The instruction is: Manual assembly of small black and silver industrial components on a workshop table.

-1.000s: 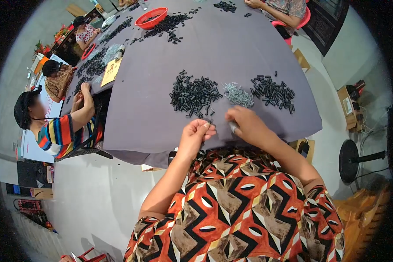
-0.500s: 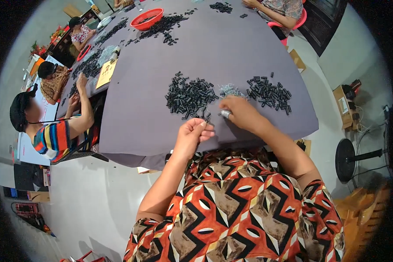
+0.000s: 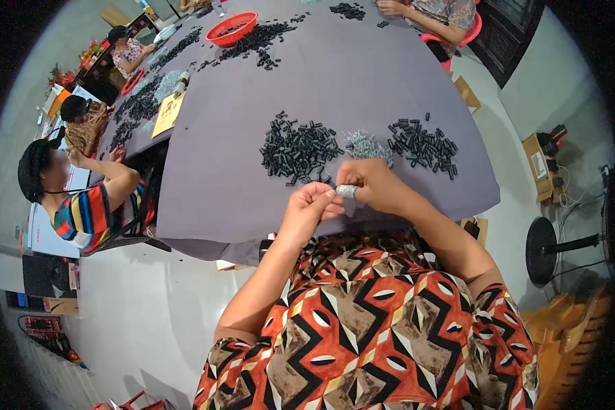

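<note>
Close to the table's front edge, my left hand (image 3: 312, 207) and my right hand (image 3: 376, 186) meet at their fingertips. My left thumb and forefinger are pinched together, and whatever is between them is too small to make out. A silver-grey wrapped band (image 3: 347, 191) sits at the fingers of my right hand; I cannot tell if it is worn or held. Just beyond my left hand lies a pile of short black cylindrical pieces (image 3: 299, 149). Past my right hand are a small heap of thin pale pins (image 3: 367, 147) and another pile of black pieces (image 3: 424, 147).
The grey cloth-covered table (image 3: 239, 137) stretches away from me. Farther off stands a red basket (image 3: 231, 31) beside more black pieces. A person in a striped top (image 3: 92, 205) works at the left, others beyond. A black fan stand (image 3: 541, 249) is at the right.
My right hand has come left and slightly nearer from the pale pins to meet my left hand. My left hand has shifted a little to the right, still pinching.
</note>
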The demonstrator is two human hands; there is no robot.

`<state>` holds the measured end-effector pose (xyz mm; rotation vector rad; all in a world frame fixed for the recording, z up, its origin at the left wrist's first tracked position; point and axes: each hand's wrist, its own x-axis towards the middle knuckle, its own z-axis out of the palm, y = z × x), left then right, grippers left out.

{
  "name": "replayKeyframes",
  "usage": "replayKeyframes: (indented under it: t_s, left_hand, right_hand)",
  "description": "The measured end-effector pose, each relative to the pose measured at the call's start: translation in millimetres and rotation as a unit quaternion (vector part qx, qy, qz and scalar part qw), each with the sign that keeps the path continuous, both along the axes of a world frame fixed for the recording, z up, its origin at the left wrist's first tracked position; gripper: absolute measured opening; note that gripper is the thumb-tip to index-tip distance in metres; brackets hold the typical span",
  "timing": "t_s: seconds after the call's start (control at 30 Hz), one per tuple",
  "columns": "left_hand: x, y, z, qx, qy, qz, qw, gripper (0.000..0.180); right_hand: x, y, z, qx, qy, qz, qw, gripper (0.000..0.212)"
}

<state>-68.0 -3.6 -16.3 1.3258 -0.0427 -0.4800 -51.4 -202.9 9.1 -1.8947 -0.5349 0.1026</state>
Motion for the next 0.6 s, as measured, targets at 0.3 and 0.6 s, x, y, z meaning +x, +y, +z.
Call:
replayKeyframes:
  t_s: [0.3,0.6]
  left_hand:
    - [-11.6,-2.6,3.7,-0.042,0.025,-0.062,0.997,0.016]
    - [-16.2,-0.8,-2.1,-0.008,-0.005,-0.109,0.994,0.015]
  right_hand:
    - [-6.2,-11.3,-4.7,0.072,0.064,0.07,0.993,0.008]
    - [-17.1,-13.9,14.1,-0.065,-0.047,0.069,0.994,0.013]
